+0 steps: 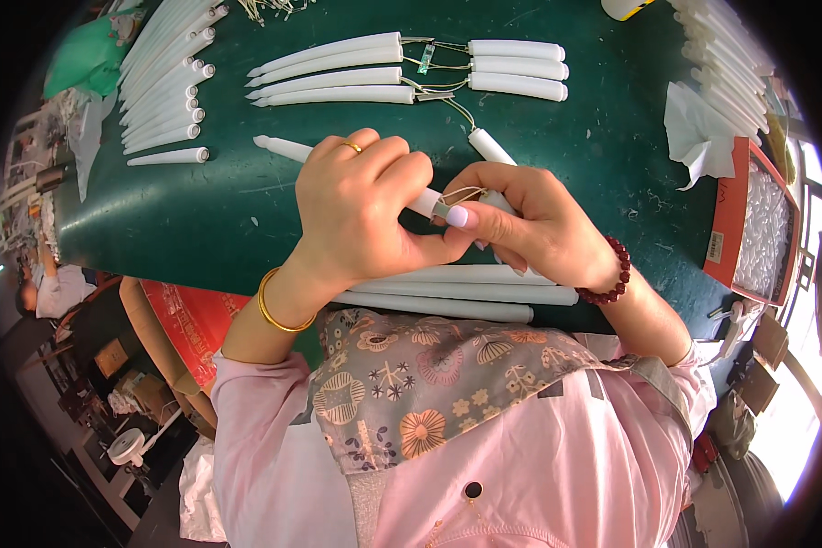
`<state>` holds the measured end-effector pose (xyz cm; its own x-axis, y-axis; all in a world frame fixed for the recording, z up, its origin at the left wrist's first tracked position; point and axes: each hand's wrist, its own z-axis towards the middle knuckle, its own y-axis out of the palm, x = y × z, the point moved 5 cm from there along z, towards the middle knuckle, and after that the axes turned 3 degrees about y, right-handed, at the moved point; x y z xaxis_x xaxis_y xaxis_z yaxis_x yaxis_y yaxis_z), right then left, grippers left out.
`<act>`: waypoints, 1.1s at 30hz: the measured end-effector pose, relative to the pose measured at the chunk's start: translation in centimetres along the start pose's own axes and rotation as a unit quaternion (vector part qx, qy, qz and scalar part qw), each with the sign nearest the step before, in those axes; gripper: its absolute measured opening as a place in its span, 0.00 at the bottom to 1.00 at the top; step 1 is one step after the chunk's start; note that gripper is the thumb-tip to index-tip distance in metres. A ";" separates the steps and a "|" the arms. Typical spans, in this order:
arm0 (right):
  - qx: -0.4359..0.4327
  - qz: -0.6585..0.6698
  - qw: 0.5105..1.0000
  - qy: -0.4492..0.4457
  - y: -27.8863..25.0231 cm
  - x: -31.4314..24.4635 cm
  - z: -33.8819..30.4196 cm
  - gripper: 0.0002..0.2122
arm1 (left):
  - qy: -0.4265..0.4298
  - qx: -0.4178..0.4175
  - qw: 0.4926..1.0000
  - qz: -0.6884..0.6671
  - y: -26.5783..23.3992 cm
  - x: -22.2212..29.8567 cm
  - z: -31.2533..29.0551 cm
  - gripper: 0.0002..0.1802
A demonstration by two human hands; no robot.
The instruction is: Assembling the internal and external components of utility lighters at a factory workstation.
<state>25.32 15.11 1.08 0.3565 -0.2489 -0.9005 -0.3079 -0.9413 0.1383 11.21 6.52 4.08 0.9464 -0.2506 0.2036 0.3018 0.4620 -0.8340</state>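
Note:
My left hand [356, 205] is wrapped round a white candle-shaped tube [283, 147], its pointed tip sticking out to the left and its blunt end toward my right hand [548, 224]. At that end, my right thumb and fingers pinch a small grey piece [441, 210]. Thin pale wires [466, 193] loop from there to a short white cylinder [497, 202], partly hidden by the right fingers. Beyond the hands, several white candle tubes [333, 95] lie wired to short white cylinders [519, 84], with a small green circuit board [426, 58] among the wires. Another short cylinder [491, 146] lies behind my right hand.
More candle tubes [167, 157] line the dark green table [219, 219] at left. Long white tubes [447, 306] lie near my apron. At right stand a red box [729, 219] of clear small parts, a white sheet [699, 132] and pale tubes [721, 64]. A cardboard box [169, 338] sits at lower left.

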 end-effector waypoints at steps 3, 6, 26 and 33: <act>0.015 0.003 1.000 -0.028 0.0 -0.3 0.1 0.15 | -0.020 -0.007 1.000 -0.016 0.1 0.0 0.1 0.32; -0.040 0.073 0.996 0.029 0.0 0.4 0.3 0.14 | -0.009 0.007 0.999 -0.046 0.0 0.3 0.2 0.32; 0.086 -0.246 0.951 -0.164 0.1 -2.0 -1.5 0.21 | -0.112 -0.015 0.989 -0.096 -0.8 -1.4 -0.8 0.13; 0.092 -0.241 0.947 -0.193 -0.1 -1.9 -1.4 0.22 | -0.089 -0.079 0.973 -0.198 -0.4 -1.8 -1.5 0.17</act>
<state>25.90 15.36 3.31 0.1564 0.3348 -0.9292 -0.3531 -0.8597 -0.3692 9.16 5.48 3.28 0.7693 -0.2242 0.5982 0.6379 0.2190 -0.7383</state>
